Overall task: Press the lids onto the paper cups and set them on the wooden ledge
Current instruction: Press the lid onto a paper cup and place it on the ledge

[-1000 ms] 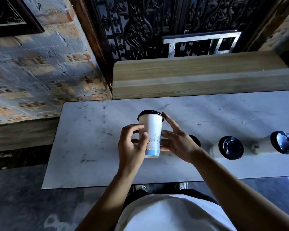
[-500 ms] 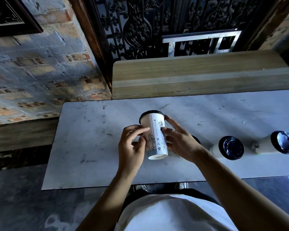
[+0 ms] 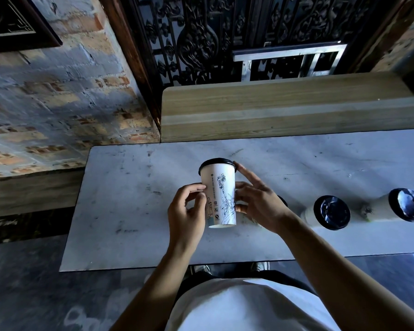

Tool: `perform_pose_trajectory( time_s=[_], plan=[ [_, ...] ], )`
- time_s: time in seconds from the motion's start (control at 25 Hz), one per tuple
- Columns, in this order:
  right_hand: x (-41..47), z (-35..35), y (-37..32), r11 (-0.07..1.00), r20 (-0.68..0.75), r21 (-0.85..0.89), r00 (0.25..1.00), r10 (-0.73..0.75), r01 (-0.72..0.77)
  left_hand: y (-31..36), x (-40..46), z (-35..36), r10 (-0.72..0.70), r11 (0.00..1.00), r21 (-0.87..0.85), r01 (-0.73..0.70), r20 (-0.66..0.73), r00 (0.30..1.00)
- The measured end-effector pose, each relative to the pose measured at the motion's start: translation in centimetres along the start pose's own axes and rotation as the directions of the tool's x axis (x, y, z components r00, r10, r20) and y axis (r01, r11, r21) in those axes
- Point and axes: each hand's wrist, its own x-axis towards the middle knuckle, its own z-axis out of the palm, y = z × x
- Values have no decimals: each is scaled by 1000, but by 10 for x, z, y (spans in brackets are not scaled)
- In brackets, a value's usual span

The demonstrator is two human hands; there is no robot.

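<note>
Marble table (image 3: 129,211) sits under everything, wooden ledge (image 3: 273,108) past the fingertips. Two lidded cups (image 3: 330,213) lie right of the right hand (image 3: 261,206). Both it and the left hand (image 3: 187,213) have fingers curled round the paper cup (image 3: 219,194), black lid (image 3: 216,162) on, held above the table

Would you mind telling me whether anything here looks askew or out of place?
Nothing stands out: the lid sits level on the held cup, and the two lidded cups on the marble counter look upright, merely wide-angle slanted.
</note>
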Motion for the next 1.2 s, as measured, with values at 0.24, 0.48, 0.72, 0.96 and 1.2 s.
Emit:
perform_pose_trajectory(
  time_s=[0.24,0.48,0.72,0.96,1.2],
  plan=[
    [1,3,2,1000,-40,-1,999,-1,1,-1,-3,-2,-96,994,-48,97,23,995],
    [-2,7,0,1000,-22,-24,1000,10,-10,2,0,0,-189,964,-187,191,29,982],
    [-2,10,2,996,37,-85,998,43,-40,1,-1,1,-197,961,-192,197,23,980],
    [-4,7,3,999,63,15,997,46,-47,-3,1,-9,22,1000,-2,-22,49,999],
    [-7,8,3,999,38,20,998,45,-45,-2,2,-8,19,1000,-25,-18,47,999]
  ],
)
